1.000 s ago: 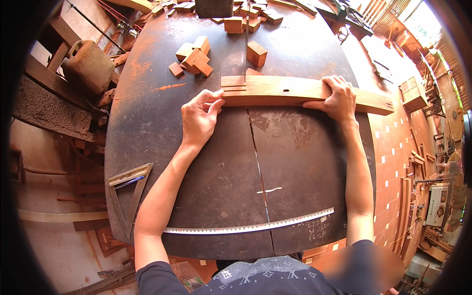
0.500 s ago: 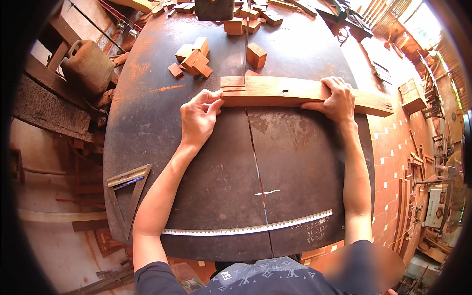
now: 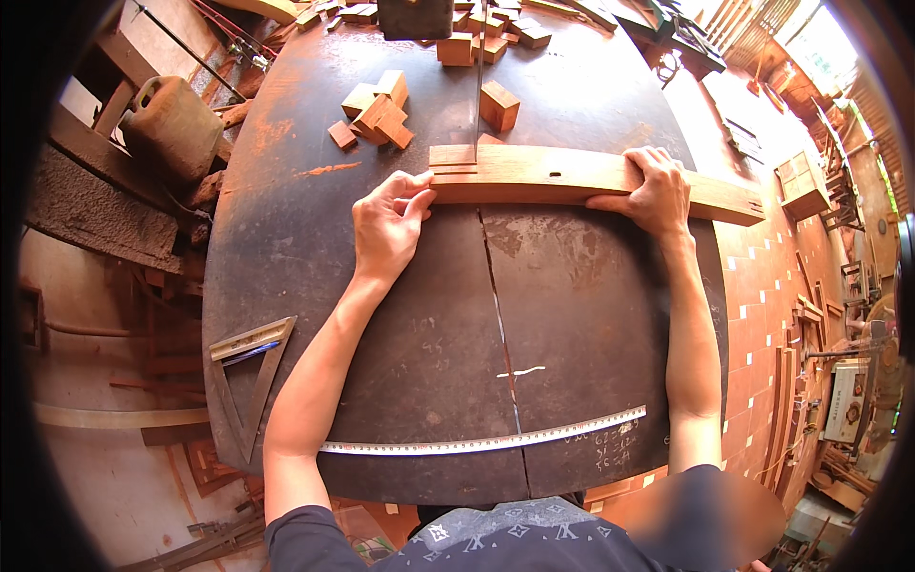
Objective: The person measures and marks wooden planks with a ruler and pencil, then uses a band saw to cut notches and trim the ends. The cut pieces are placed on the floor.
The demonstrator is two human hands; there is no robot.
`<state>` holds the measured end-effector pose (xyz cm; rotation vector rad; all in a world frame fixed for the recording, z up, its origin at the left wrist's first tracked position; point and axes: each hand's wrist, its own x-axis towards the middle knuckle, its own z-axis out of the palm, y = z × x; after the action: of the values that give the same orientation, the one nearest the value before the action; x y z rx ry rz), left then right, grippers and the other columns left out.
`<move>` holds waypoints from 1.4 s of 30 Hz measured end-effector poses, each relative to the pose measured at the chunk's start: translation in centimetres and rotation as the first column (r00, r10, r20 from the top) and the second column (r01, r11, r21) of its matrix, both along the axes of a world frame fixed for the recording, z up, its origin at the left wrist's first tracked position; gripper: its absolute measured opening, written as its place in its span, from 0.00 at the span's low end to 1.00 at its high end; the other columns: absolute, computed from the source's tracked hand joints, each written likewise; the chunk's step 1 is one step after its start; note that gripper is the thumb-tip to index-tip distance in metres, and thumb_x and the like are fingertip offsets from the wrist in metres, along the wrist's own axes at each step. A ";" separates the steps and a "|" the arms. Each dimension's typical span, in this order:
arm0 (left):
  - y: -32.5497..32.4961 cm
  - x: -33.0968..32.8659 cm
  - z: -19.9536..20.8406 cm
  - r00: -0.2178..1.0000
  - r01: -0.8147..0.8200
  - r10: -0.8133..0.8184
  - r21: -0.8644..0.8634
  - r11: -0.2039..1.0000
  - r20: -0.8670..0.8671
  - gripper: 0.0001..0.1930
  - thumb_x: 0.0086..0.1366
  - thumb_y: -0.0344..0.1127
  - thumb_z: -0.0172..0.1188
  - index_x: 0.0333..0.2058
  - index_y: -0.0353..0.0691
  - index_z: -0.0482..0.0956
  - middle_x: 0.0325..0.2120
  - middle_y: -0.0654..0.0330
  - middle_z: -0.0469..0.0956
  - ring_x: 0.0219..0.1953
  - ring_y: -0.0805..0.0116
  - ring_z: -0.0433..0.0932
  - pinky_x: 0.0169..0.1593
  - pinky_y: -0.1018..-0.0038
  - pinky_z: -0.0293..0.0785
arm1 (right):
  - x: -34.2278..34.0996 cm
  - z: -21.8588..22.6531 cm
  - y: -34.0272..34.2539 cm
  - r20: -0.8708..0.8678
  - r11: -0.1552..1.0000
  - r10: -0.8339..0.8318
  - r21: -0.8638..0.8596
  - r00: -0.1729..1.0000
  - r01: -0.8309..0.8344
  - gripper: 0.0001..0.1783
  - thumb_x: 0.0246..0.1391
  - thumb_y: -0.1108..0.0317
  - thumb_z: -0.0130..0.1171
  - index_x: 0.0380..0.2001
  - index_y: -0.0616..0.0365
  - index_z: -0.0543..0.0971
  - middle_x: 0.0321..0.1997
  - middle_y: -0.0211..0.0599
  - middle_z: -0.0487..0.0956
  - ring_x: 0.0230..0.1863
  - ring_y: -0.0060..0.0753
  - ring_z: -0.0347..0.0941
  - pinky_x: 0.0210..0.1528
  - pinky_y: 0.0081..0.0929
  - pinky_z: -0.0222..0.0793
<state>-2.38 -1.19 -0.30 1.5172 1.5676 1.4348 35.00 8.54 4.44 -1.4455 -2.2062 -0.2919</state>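
Note:
A long reddish-brown wooden beam (image 3: 534, 177) lies crosswise on a dark machine table (image 3: 410, 334). It has narrow slots cut at both ends and a small dark hole in its face. My left hand (image 3: 389, 227) pinches the beam's left end between thumb and fingers. Farther right, my right hand (image 3: 660, 195) wraps over the beam, thumb on the near side and fingers over the top. A thin upright saw blade (image 3: 478, 95) meets the beam's far edge just right of my left hand; where it enters the wood is partly hidden.
Small wood blocks (image 3: 381, 110) and a single block (image 3: 498, 106) lie beyond the beam, with offcuts at the far edge. A dark saw guide (image 3: 416, 19) hangs above. Nearer are a triangular square (image 3: 246, 381), a blue pen (image 3: 250, 354) and a measuring strip (image 3: 477, 444).
The beam has shifted very slightly away from me, toward the blade. Both hands keep the same hold on it.

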 end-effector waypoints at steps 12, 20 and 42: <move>0.0 0.3 0.2 1.000 -0.016 0.016 0.026 1.000 -0.004 0.06 0.72 0.25 0.70 0.46 0.36 0.88 0.38 0.61 0.91 0.35 0.76 0.89 0.39 0.75 0.89 | -0.2 0.3 -0.1 -0.007 0.999 -0.018 -0.033 1.000 0.018 0.52 0.23 0.22 0.83 0.41 0.58 0.88 0.44 0.37 0.87 0.51 0.44 0.83 0.59 0.42 0.76; 0.0 0.2 -0.2 0.999 -0.046 0.046 0.054 0.997 -0.011 0.09 0.71 0.27 0.72 0.48 0.39 0.89 0.31 0.59 0.91 0.30 0.74 0.89 0.33 0.74 0.82 | -0.5 0.8 -0.5 -0.013 0.997 -0.023 -0.079 1.000 0.022 0.50 0.25 0.28 0.87 0.44 0.58 0.87 0.46 0.39 0.86 0.53 0.48 0.82 0.59 0.45 0.77; -1.2 -0.2 0.6 0.997 0.012 -0.005 0.093 0.996 -0.078 0.08 0.67 0.22 0.72 0.44 0.34 0.89 0.32 0.55 0.91 0.35 0.74 0.89 0.38 0.75 0.84 | 0.3 0.6 -0.9 -0.012 0.998 0.008 -0.058 1.000 -0.008 0.52 0.24 0.21 0.82 0.40 0.58 0.88 0.43 0.39 0.86 0.51 0.46 0.82 0.60 0.44 0.75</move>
<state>-2.58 -2.39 0.27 1.6498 1.5564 1.4786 35.27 7.67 5.02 -1.4651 -2.2279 -0.2175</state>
